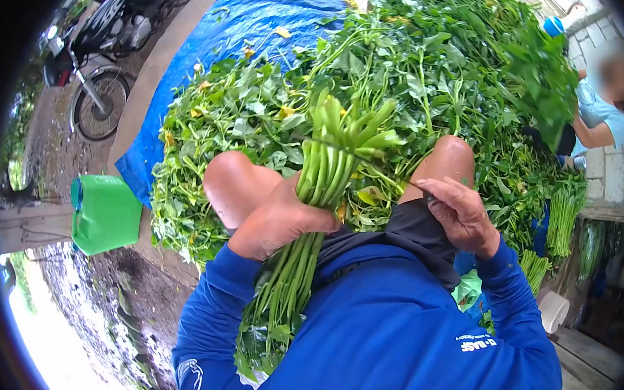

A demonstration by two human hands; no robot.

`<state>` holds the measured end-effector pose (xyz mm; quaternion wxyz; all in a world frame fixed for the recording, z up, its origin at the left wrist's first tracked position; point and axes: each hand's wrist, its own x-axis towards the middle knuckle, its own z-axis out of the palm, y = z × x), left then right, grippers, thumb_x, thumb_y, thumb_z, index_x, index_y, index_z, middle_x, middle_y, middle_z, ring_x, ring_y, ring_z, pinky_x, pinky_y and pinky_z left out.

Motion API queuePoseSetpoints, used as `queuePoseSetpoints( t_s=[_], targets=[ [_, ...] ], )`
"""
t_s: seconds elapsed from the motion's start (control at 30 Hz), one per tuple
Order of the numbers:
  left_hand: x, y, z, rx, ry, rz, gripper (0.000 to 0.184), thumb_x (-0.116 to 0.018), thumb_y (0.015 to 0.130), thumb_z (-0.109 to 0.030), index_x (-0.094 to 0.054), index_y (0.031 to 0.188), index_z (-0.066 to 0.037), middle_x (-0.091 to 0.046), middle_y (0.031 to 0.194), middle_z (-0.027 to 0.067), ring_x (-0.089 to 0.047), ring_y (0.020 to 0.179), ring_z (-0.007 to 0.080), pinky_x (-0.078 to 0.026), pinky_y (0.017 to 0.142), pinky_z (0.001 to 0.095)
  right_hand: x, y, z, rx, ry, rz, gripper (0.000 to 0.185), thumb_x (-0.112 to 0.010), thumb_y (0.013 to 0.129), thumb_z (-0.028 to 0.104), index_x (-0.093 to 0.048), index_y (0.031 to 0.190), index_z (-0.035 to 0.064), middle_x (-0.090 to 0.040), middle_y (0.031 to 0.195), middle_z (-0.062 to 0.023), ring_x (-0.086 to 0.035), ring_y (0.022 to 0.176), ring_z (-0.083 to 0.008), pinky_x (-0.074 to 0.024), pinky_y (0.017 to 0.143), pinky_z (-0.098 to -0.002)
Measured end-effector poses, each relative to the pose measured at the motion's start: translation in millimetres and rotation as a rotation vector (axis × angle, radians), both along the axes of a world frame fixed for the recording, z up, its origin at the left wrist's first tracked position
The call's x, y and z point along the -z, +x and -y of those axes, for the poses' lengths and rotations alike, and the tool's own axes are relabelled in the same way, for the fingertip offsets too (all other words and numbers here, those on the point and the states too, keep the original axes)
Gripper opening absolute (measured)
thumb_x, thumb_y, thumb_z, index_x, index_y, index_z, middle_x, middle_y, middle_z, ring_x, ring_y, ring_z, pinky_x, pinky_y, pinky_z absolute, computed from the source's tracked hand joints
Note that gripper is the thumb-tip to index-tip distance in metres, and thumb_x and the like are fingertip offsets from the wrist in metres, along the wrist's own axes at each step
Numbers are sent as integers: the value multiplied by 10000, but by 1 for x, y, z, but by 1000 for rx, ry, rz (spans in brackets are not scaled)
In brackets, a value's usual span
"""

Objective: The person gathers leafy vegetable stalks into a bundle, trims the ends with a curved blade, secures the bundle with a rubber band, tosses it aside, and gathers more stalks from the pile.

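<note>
My left hand (285, 222) is wrapped round a bunch of water spinach (325, 169), whose thick cut stem ends point up and away from me. The leafy end of the bunch hangs down along my left forearm. A thin dark tie (386, 172) crosses the stems above my left hand and stretches to the right. Its far end runs to my right hand (463, 214), where the thumb and fingers are pinched together over my right knee. Beyond my knees lies a large heap of the same leafy greens (418, 67).
The heap lies on a blue tarp (265, 12). On the left stand a green jerrycan (106, 213) and a motorcycle (102, 100). At right, another person (603, 102) holds a big leafy bundle (544, 81), with tied bunches (565, 215) nearer me.
</note>
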<state>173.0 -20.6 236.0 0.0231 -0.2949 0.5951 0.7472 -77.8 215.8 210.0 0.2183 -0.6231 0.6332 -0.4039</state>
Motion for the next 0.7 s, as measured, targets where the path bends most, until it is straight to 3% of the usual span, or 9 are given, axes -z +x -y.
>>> queuePoseSetpoints(
  t_s=[0.1, 0.17, 0.27, 0.37, 0.43, 0.5, 0.57, 0.63, 0.7],
  targets=[
    [0, 3, 5, -26, 14, -81, 422, -809, 755, -21, -687, 1155, 38, -714, 903, 75, -684, 881, 186, -553, 829, 333, 7, -5, 12, -10, 1, -188, 384, -664, 1005, -18, -666, 1387, 18, -748, 1262, -185, -729, 1095, -370, -569, 977, -407],
    [7, 11, 14, -3, -44, -59, 521, -813, 769, -44, -692, 1266, 48, -755, 1035, 74, -683, 919, 158, -557, 855, 308, 11, -2, 25, 52, -4, -118, 353, -667, 1011, 21, -700, 1362, 38, -754, 1284, -170, -728, 1152, -356, -550, 1028, -416],
    [18, 21, 23, -20, 53, -8, 182, -833, 807, -104, -763, 936, 4, -744, 795, 33, -679, 704, 113, -561, 679, 275, -3, 11, 64, 26, 19, -314, 347, -662, 1015, 14, -691, 1361, 6, -755, 1266, -182, -733, 1142, -338, -563, 982, -400],
    [7, 35, 33, -51, 36, -28, 163, -846, 834, -132, -769, 891, 0, -755, 821, 41, -702, 764, 113, -571, 711, 277, -4, 23, 98, 19, 27, -253, 357, -653, 1022, 9, -677, 1378, -7, -754, 1260, -194, -736, 1138, -320, -563, 969, -378],
    [2, 63, 46, -120, -18, -139, 221, -870, 817, -131, -772, 966, -1, -764, 888, 64, -726, 830, 134, -580, 755, 296, 10, 7, 109, -44, -66, -107, 365, -648, 1029, 16, -674, 1392, 9, -752, 1269, -189, -737, 1139, -306, -559, 974, -361],
    [-37, 94, 57, -233, 16, -208, 347, -862, 779, -63, -730, 1092, 8, -754, 928, 96, -740, 840, 177, -592, 798, 323, 34, -23, 103, -31, 27, -186, 380, -642, 1049, 44, -661, 1428, 32, -744, 1299, -176, -733, 1141, -264, -552, 980, -344],
    [-46, 145, 78, -358, -260, -226, 339, -843, 835, -124, -735, 1128, 6, -756, 976, 87, -741, 906, 185, -584, 818, 316, 62, -48, 92, 48, 200, -207, 380, -633, 1065, 60, -651, 1444, 35, -743, 1309, -157, -723, 1150, -229, -545, 991, -334],
    [-68, 187, 95, -501, -273, -84, 357, -806, 903, -213, -739, 1181, 1, -749, 1077, 87, -727, 999, 190, -583, 864, 304, 70, -55, 81, 159, 306, -131, 380, -620, 1082, 88, -641, 1458, 32, -741, 1315, -136, -706, 1147, -201, -534, 1007, -326],
    [-116, 187, 80, -768, -417, -77, 360, -766, 875, -185, -707, 1214, -79, -761, 965, 149, -730, 863, 315, -604, 800, 383, 68, -62, 74, 294, 335, -121, 386, -608, 1097, 118, -630, 1472, 31, -738, 1319, -125, -692, 1144, -183, -524, 1020, -320]
  ],
)
